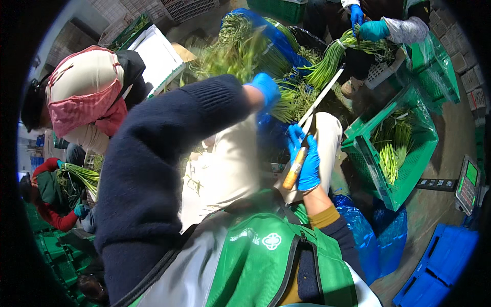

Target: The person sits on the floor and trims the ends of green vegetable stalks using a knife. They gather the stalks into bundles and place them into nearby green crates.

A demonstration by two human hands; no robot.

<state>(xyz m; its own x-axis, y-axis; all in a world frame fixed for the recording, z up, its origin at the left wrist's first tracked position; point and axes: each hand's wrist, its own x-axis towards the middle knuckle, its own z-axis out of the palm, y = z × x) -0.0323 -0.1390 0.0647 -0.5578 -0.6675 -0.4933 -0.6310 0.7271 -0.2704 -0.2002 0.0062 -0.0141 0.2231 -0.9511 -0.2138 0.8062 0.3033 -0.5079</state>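
My left hand point(265, 91), in a blue glove, is closed around a bunch of long green stalks point(239, 53) that look like garlic scapes. Their curly tips are blurred, and my fingers are mostly hidden behind the back of the hand. Over my right thigh, my right hand point(308, 161), also gloved in blue, grips a knife point(295, 167) by its worn orange-yellow handle. The dark blade points away from me. More loose stalks point(295, 99) lie just beyond my knees, beside a heap of scapes partly wrapped in blue plastic film point(282, 34).
On the right, a plastic-lined green crate point(402, 192) holds scape bundles beside a digital scale point(467, 186). Blue plastic bags point(368, 234) and a blue crate point(437, 264) lie nearer. One co-worker's gloved hand point(374, 30) holds a tied bundle; another person point(84, 88) bends at left.
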